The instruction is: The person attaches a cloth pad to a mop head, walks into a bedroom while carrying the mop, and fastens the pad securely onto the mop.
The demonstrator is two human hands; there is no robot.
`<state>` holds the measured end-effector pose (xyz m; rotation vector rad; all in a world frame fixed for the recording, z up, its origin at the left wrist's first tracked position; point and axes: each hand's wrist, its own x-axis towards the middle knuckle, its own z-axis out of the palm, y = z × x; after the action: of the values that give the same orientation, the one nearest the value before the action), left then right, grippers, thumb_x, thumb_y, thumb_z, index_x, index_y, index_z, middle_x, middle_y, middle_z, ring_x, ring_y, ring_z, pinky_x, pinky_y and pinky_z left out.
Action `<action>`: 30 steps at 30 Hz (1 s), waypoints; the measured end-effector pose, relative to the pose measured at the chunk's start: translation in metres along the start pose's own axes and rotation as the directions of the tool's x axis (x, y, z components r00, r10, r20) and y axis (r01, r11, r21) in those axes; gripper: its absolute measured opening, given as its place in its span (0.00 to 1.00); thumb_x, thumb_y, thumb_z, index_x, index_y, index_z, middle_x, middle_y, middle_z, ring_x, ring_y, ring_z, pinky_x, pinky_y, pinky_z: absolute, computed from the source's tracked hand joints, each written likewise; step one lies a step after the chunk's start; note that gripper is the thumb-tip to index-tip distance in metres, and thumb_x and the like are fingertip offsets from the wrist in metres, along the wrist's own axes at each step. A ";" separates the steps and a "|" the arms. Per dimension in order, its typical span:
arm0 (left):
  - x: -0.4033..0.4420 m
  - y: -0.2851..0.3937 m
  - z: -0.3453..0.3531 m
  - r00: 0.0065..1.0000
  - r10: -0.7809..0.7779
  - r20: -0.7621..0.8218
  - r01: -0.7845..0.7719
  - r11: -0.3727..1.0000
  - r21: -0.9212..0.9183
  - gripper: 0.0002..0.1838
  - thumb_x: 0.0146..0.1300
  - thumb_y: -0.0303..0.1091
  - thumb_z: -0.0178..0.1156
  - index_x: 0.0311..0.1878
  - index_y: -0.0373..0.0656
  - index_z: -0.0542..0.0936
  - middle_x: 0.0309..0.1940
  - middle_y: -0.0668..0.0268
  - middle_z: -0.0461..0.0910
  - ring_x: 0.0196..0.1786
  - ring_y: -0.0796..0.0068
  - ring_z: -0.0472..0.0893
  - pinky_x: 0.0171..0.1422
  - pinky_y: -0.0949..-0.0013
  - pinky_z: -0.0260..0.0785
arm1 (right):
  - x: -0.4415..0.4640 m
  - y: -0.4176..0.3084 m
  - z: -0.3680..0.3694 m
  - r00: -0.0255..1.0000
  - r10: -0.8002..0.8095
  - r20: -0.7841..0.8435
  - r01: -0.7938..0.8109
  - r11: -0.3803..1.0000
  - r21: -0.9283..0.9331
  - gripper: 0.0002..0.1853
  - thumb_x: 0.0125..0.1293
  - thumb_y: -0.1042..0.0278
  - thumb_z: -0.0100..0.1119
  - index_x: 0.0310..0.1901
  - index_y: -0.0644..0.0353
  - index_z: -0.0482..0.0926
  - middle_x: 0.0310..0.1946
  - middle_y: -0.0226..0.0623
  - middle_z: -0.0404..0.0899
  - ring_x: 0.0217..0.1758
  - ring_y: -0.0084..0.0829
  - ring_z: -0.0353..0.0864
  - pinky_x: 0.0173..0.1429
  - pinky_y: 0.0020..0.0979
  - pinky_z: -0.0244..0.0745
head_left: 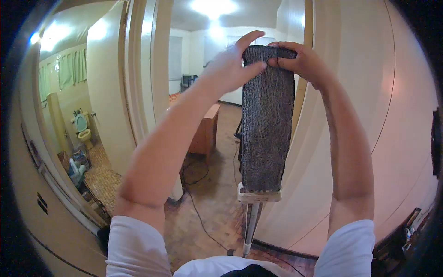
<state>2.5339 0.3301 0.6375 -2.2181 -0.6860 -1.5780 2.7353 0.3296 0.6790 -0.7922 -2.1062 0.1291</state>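
Steady the dark textured cloth (266,120) upright, right of centre above the white base (259,197), pinching its top edge in the right hand (310,63), resting the loosely open left hand (224,69) lightly alongside.

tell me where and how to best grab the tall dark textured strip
Pinch the dark strip at its top corners, one hand from each side, thumb in front and fingers behind. It is narrow, flat and upright, and its lower end meets the white base, so the top looks easiest to reach.
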 end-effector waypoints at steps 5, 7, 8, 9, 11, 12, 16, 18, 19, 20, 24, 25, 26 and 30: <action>0.042 0.017 -0.010 0.848 0.526 0.056 -0.464 0.690 0.556 0.17 0.49 0.40 0.56 0.45 0.57 0.80 0.55 0.71 0.71 0.60 0.61 0.63 0.67 0.56 0.50 | -0.001 -0.001 0.000 0.996 -0.086 0.008 0.086 0.995 0.042 0.26 0.49 0.62 0.69 0.51 0.58 0.75 0.38 0.28 0.78 0.42 0.21 0.75 0.49 0.26 0.69; 0.052 0.033 -0.022 0.794 0.552 0.254 -0.575 0.549 0.606 0.14 0.53 0.40 0.54 0.41 0.50 0.80 0.54 0.65 0.70 0.58 0.59 0.66 0.60 0.55 0.57 | -0.001 0.000 0.000 0.989 -0.142 0.046 0.132 0.976 0.171 0.25 0.49 0.62 0.68 0.49 0.60 0.75 0.39 0.29 0.78 0.43 0.22 0.74 0.50 0.26 0.68; 0.057 0.042 -0.029 0.747 0.584 0.316 -0.636 0.492 0.595 0.13 0.55 0.39 0.54 0.42 0.45 0.79 0.52 0.59 0.71 0.55 0.55 0.69 0.56 0.52 0.62 | -0.001 -0.001 0.000 0.991 -0.133 0.024 0.127 0.978 0.167 0.24 0.49 0.62 0.68 0.49 0.61 0.75 0.39 0.29 0.78 0.43 0.22 0.74 0.51 0.26 0.68; 0.061 0.051 -0.035 0.693 0.613 0.379 -0.695 0.431 0.575 0.14 0.58 0.38 0.53 0.42 0.40 0.78 0.50 0.53 0.73 0.52 0.51 0.72 0.53 0.50 0.66 | -0.004 -0.005 0.002 0.992 -0.123 0.000 0.121 0.979 0.164 0.24 0.50 0.62 0.68 0.48 0.61 0.76 0.39 0.30 0.78 0.43 0.22 0.74 0.51 0.26 0.68; 0.064 0.064 -0.056 0.723 0.431 0.540 -0.686 0.351 0.638 0.14 0.59 0.40 0.52 0.42 0.42 0.78 0.53 0.55 0.71 0.54 0.53 0.70 0.51 0.50 0.66 | -0.010 -0.003 -0.001 0.994 -0.102 -0.043 0.107 0.985 0.132 0.23 0.50 0.62 0.68 0.47 0.61 0.76 0.38 0.31 0.78 0.43 0.23 0.74 0.51 0.26 0.67; 0.064 0.041 -0.049 0.808 0.398 0.435 -0.581 0.415 0.699 0.12 0.55 0.41 0.53 0.38 0.47 0.79 0.52 0.62 0.71 0.56 0.58 0.68 0.56 0.53 0.61 | -0.010 0.002 -0.003 0.994 -0.092 -0.062 0.098 0.989 0.106 0.23 0.50 0.61 0.68 0.47 0.62 0.76 0.38 0.31 0.78 0.43 0.23 0.74 0.51 0.25 0.67; 0.046 0.016 -0.048 0.932 0.223 0.286 -0.352 0.744 0.568 0.09 0.51 0.39 0.54 0.29 0.45 0.77 0.43 0.66 0.74 0.52 0.61 0.70 0.57 0.58 0.60 | -0.013 0.014 -0.003 0.983 -0.112 -0.147 0.134 0.980 0.149 0.26 0.48 0.57 0.69 0.46 0.63 0.77 0.34 0.35 0.79 0.37 0.26 0.77 0.43 0.28 0.72; 0.032 0.006 -0.045 0.933 0.235 0.274 -0.345 0.801 0.490 0.09 0.51 0.39 0.56 0.28 0.43 0.76 0.40 0.64 0.75 0.48 0.60 0.71 0.56 0.59 0.61 | -0.013 0.017 0.000 0.986 -0.064 -0.154 0.094 0.975 0.201 0.26 0.47 0.56 0.70 0.45 0.63 0.77 0.34 0.35 0.79 0.36 0.26 0.76 0.43 0.29 0.72; 0.024 0.002 -0.044 0.937 0.258 0.237 -0.339 0.840 0.424 0.09 0.52 0.38 0.56 0.28 0.42 0.76 0.39 0.64 0.75 0.47 0.60 0.71 0.56 0.59 0.61 | -0.011 0.015 0.002 0.987 -0.042 -0.155 0.077 0.971 0.225 0.26 0.46 0.55 0.70 0.45 0.63 0.77 0.34 0.35 0.79 0.35 0.26 0.76 0.42 0.29 0.72; 0.016 -0.001 -0.042 0.940 0.279 0.199 -0.334 0.873 0.356 0.09 0.52 0.38 0.57 0.28 0.42 0.76 0.39 0.63 0.75 0.47 0.60 0.72 0.56 0.60 0.61 | -0.011 0.014 0.003 0.989 -0.033 -0.144 0.068 0.968 0.240 0.26 0.47 0.56 0.70 0.45 0.62 0.77 0.34 0.34 0.79 0.37 0.25 0.76 0.45 0.28 0.71; -0.020 -0.010 -0.025 0.983 0.171 0.062 -0.178 0.976 0.126 0.09 0.56 0.37 0.57 0.30 0.40 0.75 0.38 0.63 0.75 0.47 0.66 0.72 0.55 0.65 0.61 | -0.009 0.013 0.006 0.990 0.017 -0.137 0.018 0.968 0.252 0.25 0.48 0.58 0.70 0.46 0.61 0.76 0.35 0.31 0.79 0.40 0.22 0.75 0.49 0.26 0.68; -0.026 -0.008 -0.022 0.993 0.114 0.037 -0.116 0.993 0.037 0.09 0.57 0.37 0.57 0.31 0.40 0.75 0.38 0.64 0.75 0.47 0.68 0.72 0.55 0.66 0.61 | -0.007 0.013 0.007 0.989 0.030 -0.147 0.006 0.972 0.237 0.25 0.48 0.57 0.70 0.46 0.60 0.76 0.35 0.31 0.79 0.40 0.22 0.75 0.50 0.26 0.68; -0.029 -0.006 -0.019 0.992 0.125 0.010 -0.125 0.992 0.036 0.09 0.59 0.36 0.56 0.34 0.39 0.76 0.36 0.65 0.75 0.45 0.72 0.73 0.53 0.69 0.62 | -0.006 0.016 0.007 0.987 0.011 -0.162 0.026 0.975 0.220 0.25 0.47 0.56 0.70 0.46 0.60 0.77 0.35 0.32 0.79 0.39 0.24 0.76 0.47 0.27 0.69; -0.026 -0.008 -0.005 0.991 -0.105 -0.087 0.096 0.990 -0.105 0.12 0.59 0.39 0.56 0.34 0.38 0.76 0.33 0.64 0.76 0.41 0.71 0.74 0.47 0.69 0.65 | -0.003 0.025 0.011 0.982 -0.040 -0.185 0.090 0.958 0.273 0.27 0.46 0.55 0.70 0.47 0.59 0.76 0.36 0.35 0.79 0.37 0.26 0.76 0.43 0.27 0.72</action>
<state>2.5187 0.3288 0.6144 -2.1962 -0.7163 -1.7895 2.7400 0.3499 0.6611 -0.5425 -1.8895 0.3040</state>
